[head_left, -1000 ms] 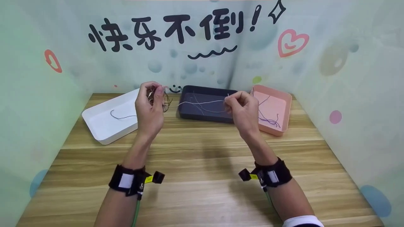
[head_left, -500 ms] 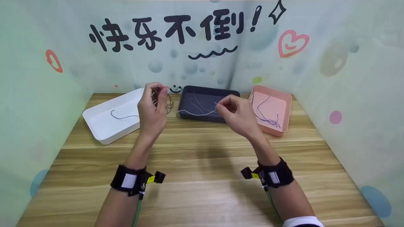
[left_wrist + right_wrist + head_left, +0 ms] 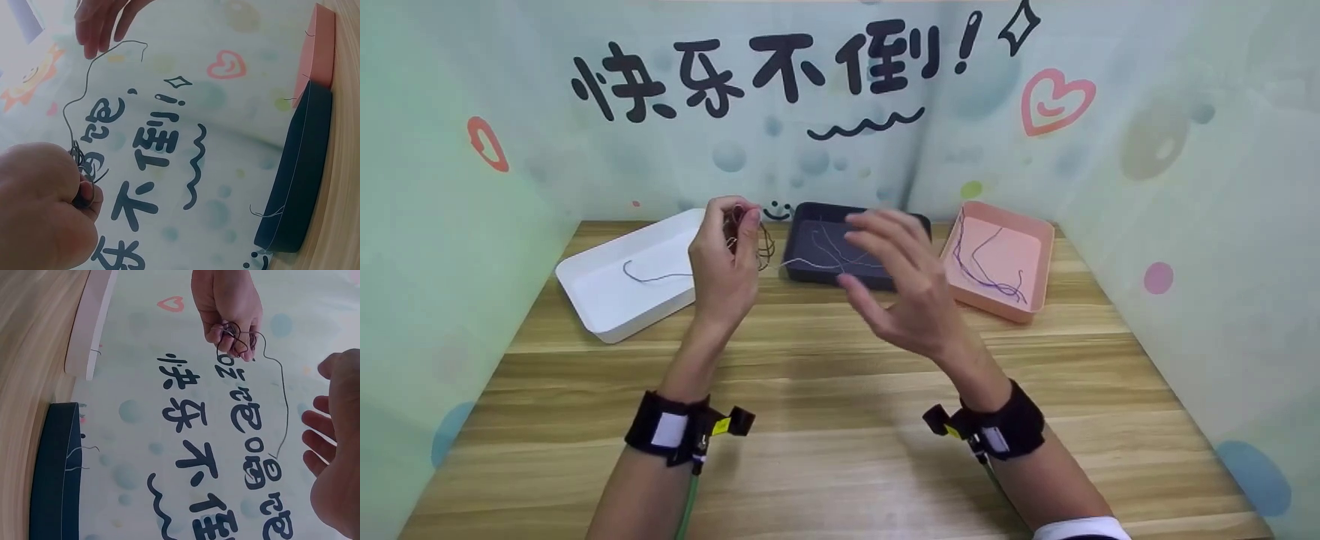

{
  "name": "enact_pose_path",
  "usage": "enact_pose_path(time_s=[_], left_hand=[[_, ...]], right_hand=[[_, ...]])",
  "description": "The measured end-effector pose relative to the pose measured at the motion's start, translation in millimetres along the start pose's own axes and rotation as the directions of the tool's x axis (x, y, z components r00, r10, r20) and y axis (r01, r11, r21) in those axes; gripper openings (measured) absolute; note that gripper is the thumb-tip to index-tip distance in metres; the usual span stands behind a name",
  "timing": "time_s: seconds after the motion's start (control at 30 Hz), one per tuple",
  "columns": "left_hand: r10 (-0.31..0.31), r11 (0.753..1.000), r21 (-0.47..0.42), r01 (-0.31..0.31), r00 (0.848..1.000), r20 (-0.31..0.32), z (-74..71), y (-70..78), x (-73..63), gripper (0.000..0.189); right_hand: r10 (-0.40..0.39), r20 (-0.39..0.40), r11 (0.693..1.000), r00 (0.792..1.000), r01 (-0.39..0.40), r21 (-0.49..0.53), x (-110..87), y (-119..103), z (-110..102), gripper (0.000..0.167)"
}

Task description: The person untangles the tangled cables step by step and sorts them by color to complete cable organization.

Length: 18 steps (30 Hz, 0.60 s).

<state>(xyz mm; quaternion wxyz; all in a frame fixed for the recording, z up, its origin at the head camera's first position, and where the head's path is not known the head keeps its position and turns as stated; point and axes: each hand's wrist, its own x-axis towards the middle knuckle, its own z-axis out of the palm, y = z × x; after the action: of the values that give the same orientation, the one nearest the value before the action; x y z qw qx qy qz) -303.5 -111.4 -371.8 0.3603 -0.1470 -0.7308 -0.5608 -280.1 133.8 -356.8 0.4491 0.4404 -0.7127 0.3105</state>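
In the head view, my left hand (image 3: 724, 262) grips a tangled bundle of dark thin strings (image 3: 766, 244) up near the trays. A paler loose string (image 3: 810, 263) trails from this bundle to the right. My right hand (image 3: 911, 292) is spread, thumb and fingers apart, with nothing pinched between them. Seen from the right wrist, the loose string (image 3: 285, 394) curves down from the bundle (image 3: 230, 333), its end a little away from the right fingers (image 3: 318, 439). From the left wrist, the string (image 3: 66, 112) arcs up close to the right fingertips.
Three shallow trays stand at the back: a white one (image 3: 611, 334) with one string, a dark one (image 3: 814, 278) with a few strings, and a pink one (image 3: 990, 307) with several purplish strings. A printed curtain (image 3: 855, 172) rises behind the wooden tabletop (image 3: 825, 450).
My right hand first pinched the string's end, moved left with it, then let go and spread its fingers. The left hand shifted slightly right, still holding the bundle.
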Motion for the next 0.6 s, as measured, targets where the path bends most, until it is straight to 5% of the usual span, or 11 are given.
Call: enact_pose_path(time_s=[0.2,0.6], left_hand=[[-0.013,1.0,-0.02,0.013,1.0,0.028,2.6,1.9,-1.8,0.026],[-0.011,1.0,-0.024,0.012,0.999,0.041,0.2,0.9,-0.4,0.023]], right_hand=[[-0.054,0.127,0.994,0.99,0.065,-0.086,-6.3,-2.1,9.4,0.016],[-0.071,0.124,0.997,0.99,0.069,0.015,-7.7,2.2,7.3,0.009]])
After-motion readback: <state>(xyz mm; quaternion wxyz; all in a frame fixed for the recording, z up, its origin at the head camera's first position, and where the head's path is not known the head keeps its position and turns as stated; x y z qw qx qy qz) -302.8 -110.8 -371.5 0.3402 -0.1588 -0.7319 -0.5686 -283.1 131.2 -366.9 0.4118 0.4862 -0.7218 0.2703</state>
